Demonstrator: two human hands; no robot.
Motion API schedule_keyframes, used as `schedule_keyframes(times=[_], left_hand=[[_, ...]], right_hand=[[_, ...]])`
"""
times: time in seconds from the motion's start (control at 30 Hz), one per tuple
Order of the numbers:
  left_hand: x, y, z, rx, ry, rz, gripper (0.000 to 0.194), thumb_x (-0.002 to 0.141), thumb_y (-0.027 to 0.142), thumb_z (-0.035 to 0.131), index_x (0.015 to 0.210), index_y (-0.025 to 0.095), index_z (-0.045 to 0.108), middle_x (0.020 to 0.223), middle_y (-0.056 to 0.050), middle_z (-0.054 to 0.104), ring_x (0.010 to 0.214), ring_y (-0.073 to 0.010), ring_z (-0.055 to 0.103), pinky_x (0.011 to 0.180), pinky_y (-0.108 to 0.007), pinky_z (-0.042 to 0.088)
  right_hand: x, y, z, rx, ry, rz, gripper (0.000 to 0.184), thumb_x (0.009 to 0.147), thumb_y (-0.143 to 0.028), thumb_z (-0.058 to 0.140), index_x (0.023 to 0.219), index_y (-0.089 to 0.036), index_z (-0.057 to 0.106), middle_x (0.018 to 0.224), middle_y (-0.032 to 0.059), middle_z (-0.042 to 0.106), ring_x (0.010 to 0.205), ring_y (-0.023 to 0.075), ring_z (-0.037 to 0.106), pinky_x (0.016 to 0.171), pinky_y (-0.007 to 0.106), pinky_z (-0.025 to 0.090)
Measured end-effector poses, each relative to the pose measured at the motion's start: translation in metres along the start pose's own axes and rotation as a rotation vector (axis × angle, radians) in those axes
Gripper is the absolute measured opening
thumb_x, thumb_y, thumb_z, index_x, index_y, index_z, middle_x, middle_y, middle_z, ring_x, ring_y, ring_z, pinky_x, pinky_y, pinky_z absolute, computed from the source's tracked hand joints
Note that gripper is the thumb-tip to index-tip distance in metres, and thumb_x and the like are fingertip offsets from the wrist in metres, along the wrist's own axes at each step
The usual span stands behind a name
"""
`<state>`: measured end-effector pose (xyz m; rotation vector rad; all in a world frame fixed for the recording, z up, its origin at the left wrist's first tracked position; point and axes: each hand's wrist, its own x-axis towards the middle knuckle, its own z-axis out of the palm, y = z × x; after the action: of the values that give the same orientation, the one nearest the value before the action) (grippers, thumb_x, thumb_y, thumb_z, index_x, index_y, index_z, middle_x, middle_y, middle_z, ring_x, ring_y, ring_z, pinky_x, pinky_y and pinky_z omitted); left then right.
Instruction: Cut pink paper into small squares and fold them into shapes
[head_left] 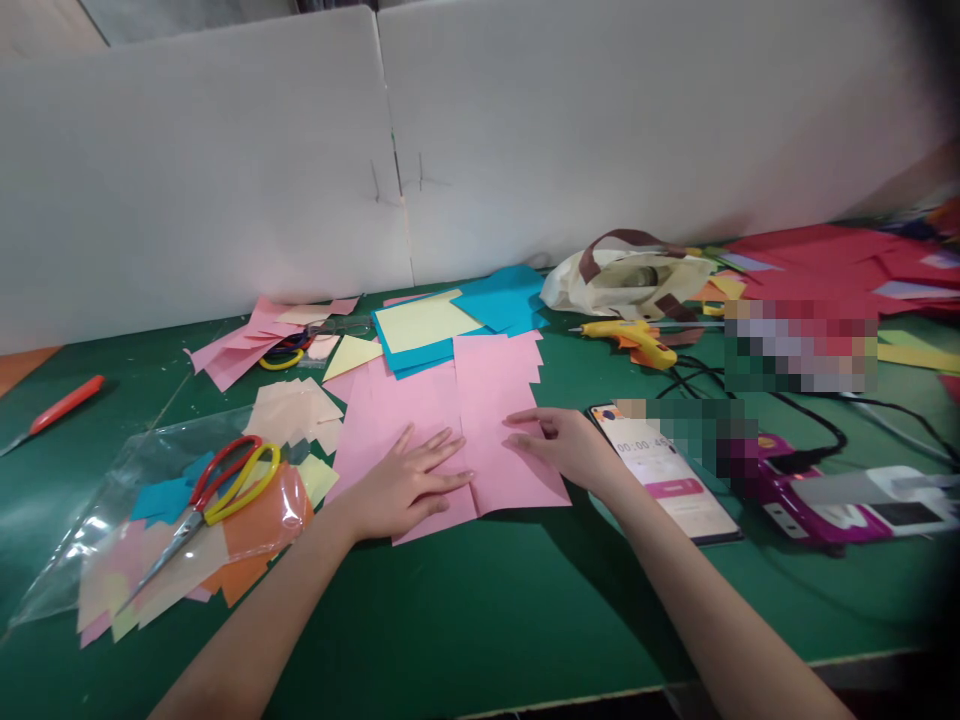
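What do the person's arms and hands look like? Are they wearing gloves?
No gloves! The left hand and right hand are bare, with no rings showing. The left forearm and right forearm are bare too: no sleeves, watch or bracelet in view. The fingers look slim.

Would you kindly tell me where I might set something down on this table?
The widest bare patch of green table lies between the forearms, in front of the pink sheets. A smaller one sits between those sheets and the yellow glue gun. Crowded: right, with phone and purple power strip; left, around the red-and-yellow scissors.
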<state>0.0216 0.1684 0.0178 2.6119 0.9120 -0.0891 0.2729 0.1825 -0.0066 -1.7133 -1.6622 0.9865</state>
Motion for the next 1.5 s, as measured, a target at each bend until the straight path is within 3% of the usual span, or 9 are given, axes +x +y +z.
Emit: schedule_keyframes(times=[0.2,0.37,0.57,0.67,0.83,1.07,1.27,1.5], left_hand=[[0.001,0.006,0.005,0.030,0.007,-0.037,0.042,0.096,0.035,0.027,0.137,0.033,0.037,0.153,0.001,0.012,0.141,-0.0204,0.006,0.113,-0.050,0.008],[0.002,0.004,0.007,0.042,-0.020,-0.060,0.047,0.095,0.044,0.027,0.140,0.035,0.030,0.153,-0.001,0.010,0.141,-0.0231,0.005,0.112,-0.053,0.004],[-0.001,0.001,0.003,0.043,-0.011,-0.012,0.039,0.094,0.041,0.034,0.133,0.042,0.041,0.153,0.002,0.016,0.141,-0.0274,0.010,0.110,-0.059,0.004],[-0.002,0.003,0.002,0.046,-0.018,0.027,0.039,0.095,0.033,0.032,0.133,0.042,0.040,0.153,0.003,0.015,0.141,-0.0259,0.011,0.109,-0.060,0.003],[-0.003,0.005,0.001,-0.008,-0.048,0.051,0.044,0.096,0.025,0.028,0.139,0.034,0.032,0.151,0.002,0.021,0.140,-0.0178,0.014,0.113,-0.051,0.004],[-0.003,0.005,-0.002,0.000,-0.061,0.058,0.045,0.095,0.022,0.032,0.135,0.042,0.036,0.151,0.006,0.017,0.140,-0.0183,0.013,0.113,-0.054,0.004],[-0.003,0.006,-0.002,-0.014,-0.066,0.062,0.048,0.092,0.017,0.035,0.131,0.045,0.040,0.152,0.007,0.014,0.141,-0.0206,0.012,0.111,-0.056,0.003],[-0.002,0.007,-0.002,-0.022,-0.089,0.069,0.051,0.092,0.015,0.037,0.131,0.046,0.039,0.153,0.007,0.008,0.141,-0.0210,0.008,0.110,-0.057,-0.001]], right_hand=[[-0.003,-0.005,-0.005,-0.050,-0.044,0.001,0.044,0.069,-0.048,0.065,0.104,-0.022,0.071,0.064,0.0025,0.062,0.058,0.0168,0.054,0.053,0.026,0.039],[-0.004,-0.008,-0.008,-0.065,-0.089,-0.014,0.045,0.065,-0.042,0.070,0.106,-0.024,0.070,0.092,0.0053,0.069,0.074,0.0206,0.059,0.067,0.030,0.045],[-0.004,-0.006,-0.009,-0.013,-0.114,0.034,0.041,0.064,-0.035,0.072,0.104,-0.024,0.071,0.085,0.0030,0.070,0.071,0.0189,0.059,0.065,0.029,0.045],[-0.003,-0.004,-0.009,0.025,-0.135,0.038,0.042,0.064,-0.034,0.072,0.105,-0.024,0.070,0.093,0.0041,0.071,0.074,0.0201,0.061,0.067,0.031,0.046],[0.000,0.000,-0.007,0.028,-0.119,-0.007,0.035,0.067,-0.032,0.070,0.102,-0.026,0.071,0.110,0.0052,0.068,0.094,0.0240,0.061,0.081,0.035,0.045],[-0.002,-0.004,-0.010,0.042,-0.162,0.058,0.040,0.066,-0.033,0.071,0.105,-0.023,0.070,0.098,0.0050,0.069,0.077,0.0199,0.060,0.069,0.031,0.045],[-0.002,-0.003,-0.011,0.035,-0.155,0.048,0.042,0.065,-0.034,0.070,0.104,-0.021,0.070,0.083,0.0044,0.068,0.073,0.0190,0.058,0.065,0.029,0.044],[-0.002,-0.004,-0.013,0.040,-0.160,0.059,0.042,0.064,-0.033,0.071,0.105,-0.021,0.070,0.087,0.0039,0.067,0.071,0.0169,0.057,0.064,0.026,0.043]])
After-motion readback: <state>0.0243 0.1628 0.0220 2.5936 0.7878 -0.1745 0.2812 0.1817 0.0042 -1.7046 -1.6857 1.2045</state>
